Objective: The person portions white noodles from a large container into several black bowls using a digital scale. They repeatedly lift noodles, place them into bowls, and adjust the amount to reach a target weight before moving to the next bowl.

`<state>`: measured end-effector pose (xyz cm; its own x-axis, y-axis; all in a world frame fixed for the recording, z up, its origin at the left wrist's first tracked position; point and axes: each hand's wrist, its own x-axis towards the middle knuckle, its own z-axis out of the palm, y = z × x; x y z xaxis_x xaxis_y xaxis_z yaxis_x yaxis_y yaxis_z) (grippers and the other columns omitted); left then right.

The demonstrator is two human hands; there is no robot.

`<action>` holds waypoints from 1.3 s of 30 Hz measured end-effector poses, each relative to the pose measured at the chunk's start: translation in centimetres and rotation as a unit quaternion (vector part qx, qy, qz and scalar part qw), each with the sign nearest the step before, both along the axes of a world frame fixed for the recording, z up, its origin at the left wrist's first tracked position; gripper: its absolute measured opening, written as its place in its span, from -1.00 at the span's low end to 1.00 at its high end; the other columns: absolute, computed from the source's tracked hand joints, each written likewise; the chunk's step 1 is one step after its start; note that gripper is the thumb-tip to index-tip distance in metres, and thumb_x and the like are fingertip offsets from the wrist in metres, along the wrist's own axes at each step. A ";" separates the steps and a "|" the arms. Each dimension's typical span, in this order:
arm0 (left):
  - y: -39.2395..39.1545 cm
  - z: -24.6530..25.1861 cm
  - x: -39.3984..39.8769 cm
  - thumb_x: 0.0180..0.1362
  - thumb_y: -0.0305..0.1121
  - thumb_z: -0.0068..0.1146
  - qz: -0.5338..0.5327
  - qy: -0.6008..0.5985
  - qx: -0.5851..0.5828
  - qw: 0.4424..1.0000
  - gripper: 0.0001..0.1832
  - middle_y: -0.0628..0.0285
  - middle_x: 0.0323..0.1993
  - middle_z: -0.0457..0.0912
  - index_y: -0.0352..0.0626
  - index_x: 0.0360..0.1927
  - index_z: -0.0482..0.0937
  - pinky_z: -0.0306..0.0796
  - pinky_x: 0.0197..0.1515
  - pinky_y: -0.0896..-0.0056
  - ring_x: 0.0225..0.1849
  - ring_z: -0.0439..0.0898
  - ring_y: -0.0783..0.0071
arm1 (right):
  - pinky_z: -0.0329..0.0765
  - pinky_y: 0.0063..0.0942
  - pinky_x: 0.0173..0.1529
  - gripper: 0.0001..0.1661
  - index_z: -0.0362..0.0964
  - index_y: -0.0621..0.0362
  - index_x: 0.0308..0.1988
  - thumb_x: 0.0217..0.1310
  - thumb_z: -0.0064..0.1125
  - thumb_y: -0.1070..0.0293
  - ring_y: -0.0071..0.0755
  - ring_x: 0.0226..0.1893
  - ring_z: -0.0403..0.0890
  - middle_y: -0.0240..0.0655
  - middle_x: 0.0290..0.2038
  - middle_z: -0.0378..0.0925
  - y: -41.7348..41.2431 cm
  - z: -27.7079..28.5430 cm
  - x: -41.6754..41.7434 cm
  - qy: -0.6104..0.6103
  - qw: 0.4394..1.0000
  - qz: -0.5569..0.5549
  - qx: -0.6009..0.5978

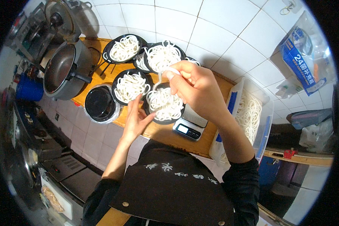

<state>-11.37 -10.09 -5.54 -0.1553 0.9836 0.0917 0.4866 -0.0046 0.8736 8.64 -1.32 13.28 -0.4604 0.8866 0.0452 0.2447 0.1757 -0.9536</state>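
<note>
Thick white noodles fill several black bowls on a wooden table. My right hand (190, 87) is raised over the bowls, its fingers closed on a few noodles (159, 80) that dangle toward the near bowl of noodles (165, 106). My left hand (137, 120) has its fingers apart, between that bowl and the bowl of noodles to its left (130, 87); its fingertips are at the rims. Behind are a heaped bowl (163, 56) and another at the back left (125, 48). A digital kitchen scale (188, 129) with a lit display lies right of the near bowl.
A clear plastic bin of noodles (248, 115) stands at the right end of the table. Stacked black bowls in plastic wrap (99, 103) sit near the left edge. Beyond them is a large cooker pot (69, 70) with a black handle. A tiled wall (175, 17) bounds the back.
</note>
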 end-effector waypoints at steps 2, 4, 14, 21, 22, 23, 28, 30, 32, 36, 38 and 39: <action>0.9 1.6 1.3 0.03 -0.41 0.49 -0.028 -0.084 0.031 0.996 -0.16 0.22 0.00 0.43 -0.17 0.40 0.32 0.44 -0.33 0.53 -0.35 0.48 0.57 | 0.28 -0.71 -0.47 -0.82 0.56 0.27 -0.12 0.42 0.13 0.40 -0.78 -0.53 0.39 -0.49 -0.51 0.50 -0.1 -1.9 -0.3 0.035 0.999 0.017 0.022; 2.1 2.2 2.3 0.00 -0.46 0.51 -0.067 -0.178 0.019 0.982 -0.16 0.25 0.07 0.40 -0.12 0.39 0.35 0.42 -0.31 0.59 -0.34 0.47 0.60 | 0.30 -0.72 -0.46 -0.81 0.56 0.28 -0.10 0.42 0.12 0.40 -0.78 -0.52 0.41 -0.48 -0.49 0.50 0.1 -4.4 -0.2 0.062 0.997 0.032 -0.016; 3.7 -7.4 1.8 0.24 -0.48 0.29 -0.067 -0.219 -0.114 0.967 -0.71 0.34 -0.12 0.54 -0.25 0.03 0.61 0.39 -0.37 0.63 -0.42 0.48 0.70 | 0.45 -0.56 -0.38 -0.82 0.50 0.33 -0.15 0.39 0.11 0.41 -0.65 -0.48 0.50 -0.36 -0.47 0.55 1.4 -15.1 1.3 0.001 0.999 0.005 -0.043; 2.5 -5.7 1.1 0.25 -0.53 0.25 -0.039 -0.128 -0.054 0.990 -0.71 0.25 -0.07 0.53 -0.31 0.05 0.57 0.52 -0.26 0.58 -0.28 0.61 0.60 | 0.56 -0.05 0.03 -0.69 0.38 0.33 0.07 0.35 0.02 0.49 0.27 -0.04 0.60 0.18 -0.03 0.52 -1.3 -20.2 1.4 -0.240 0.963 0.086 0.086; 2.3 -5.6 1.1 0.26 -0.53 0.24 -0.037 -0.134 -0.050 0.989 -0.70 0.25 -0.07 0.53 -0.30 0.06 0.57 0.52 -0.24 0.57 -0.28 0.61 0.59 | 0.56 -0.04 0.04 -0.66 0.37 0.32 0.10 0.35 0.01 0.50 0.25 -0.02 0.59 0.16 0.00 0.51 -1.9 -20.3 1.3 -0.259 0.954 0.103 0.112; 2.1 -5.5 1.1 0.26 -0.54 0.24 -0.035 -0.140 -0.046 0.988 -0.70 0.24 -0.07 0.53 -0.30 0.07 0.57 0.52 -0.23 0.56 -0.28 0.61 0.59 | 0.56 -0.04 0.04 -0.63 0.35 0.30 0.12 0.35 0.00 0.50 0.24 -0.01 0.59 0.14 0.03 0.49 -2.1 -20.4 1.2 -0.278 0.943 0.120 0.137; 1.3 -5.3 0.3 0.28 -0.55 0.20 -0.011 -0.121 -0.030 0.992 -0.71 0.26 -0.07 0.53 -0.28 0.08 0.57 0.52 -0.18 0.54 -0.28 0.61 0.59 | 0.55 -0.08 0.04 -0.62 0.39 0.32 0.09 0.29 0.08 0.50 0.16 -0.03 0.61 0.07 -0.03 0.51 -1.9 -17.5 1.4 -0.257 0.950 0.127 0.119; 0.9 -5.5 -0.5 0.29 -0.55 0.19 0.008 -0.124 -0.026 0.992 -0.72 0.29 -0.07 0.53 -0.27 0.08 0.57 0.52 -0.17 0.54 -0.29 0.61 0.59 | 0.56 -0.12 0.00 -0.66 0.44 0.34 0.03 0.27 0.12 0.49 0.10 -0.07 0.62 0.05 -0.06 0.52 -0.8 -17.2 2.2 -0.236 0.961 0.061 0.133; 0.4 -5.3 -0.9 0.30 -0.55 0.18 0.030 -0.125 -0.028 0.991 -0.73 0.30 -0.07 0.55 -0.27 0.07 0.58 0.51 -0.17 0.55 -0.29 0.61 0.60 | 0.57 -0.16 -0.04 -0.69 0.47 0.34 -0.02 0.25 0.16 0.46 0.07 -0.11 0.63 0.02 -0.09 0.53 1.1 -18.3 3.3 -0.242 0.947 -0.029 0.210; -0.2 -6.0 -1.9 0.32 -0.54 0.15 0.059 -0.123 -0.048 0.989 -0.75 0.30 -0.11 0.62 -0.25 0.06 0.60 0.49 -0.17 0.56 -0.26 0.62 0.60 | 0.57 -0.06 -0.08 -0.73 0.46 0.33 -0.15 0.20 0.18 0.38 0.14 -0.15 0.62 0.03 -0.13 0.52 3.8 -20.8 4.0 -0.310 0.919 -0.121 0.212; -0.5 -5.9 -2.0 0.33 -0.53 0.14 0.067 -0.134 -0.055 0.987 -0.76 0.29 -0.11 0.64 -0.25 0.05 0.60 0.49 -0.16 0.56 -0.26 0.62 0.59 | 0.57 -0.05 -0.08 -0.76 0.48 0.31 -0.19 0.19 0.19 0.37 0.14 -0.15 0.62 0.03 -0.13 0.54 4.1 -21.3 4.0 -0.323 0.923 -0.113 0.176; -0.8 -5.7 -2.1 0.34 -0.52 0.13 0.069 -0.134 -0.058 0.987 -0.76 0.29 -0.12 0.64 -0.25 0.05 0.60 0.49 -0.16 0.56 -0.26 0.62 0.59 | 0.56 -0.04 -0.07 -0.77 0.48 0.30 -0.21 0.18 0.20 0.37 0.13 -0.15 0.62 0.03 -0.13 0.54 4.1 -21.5 4.0 -0.329 0.925 -0.108 0.157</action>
<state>-13.44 -10.86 -11.27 -0.2923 0.9528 -0.0824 0.2275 0.1530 0.9617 12.60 2.83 -8.21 -0.2945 0.9515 0.0890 0.8156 0.2988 -0.4955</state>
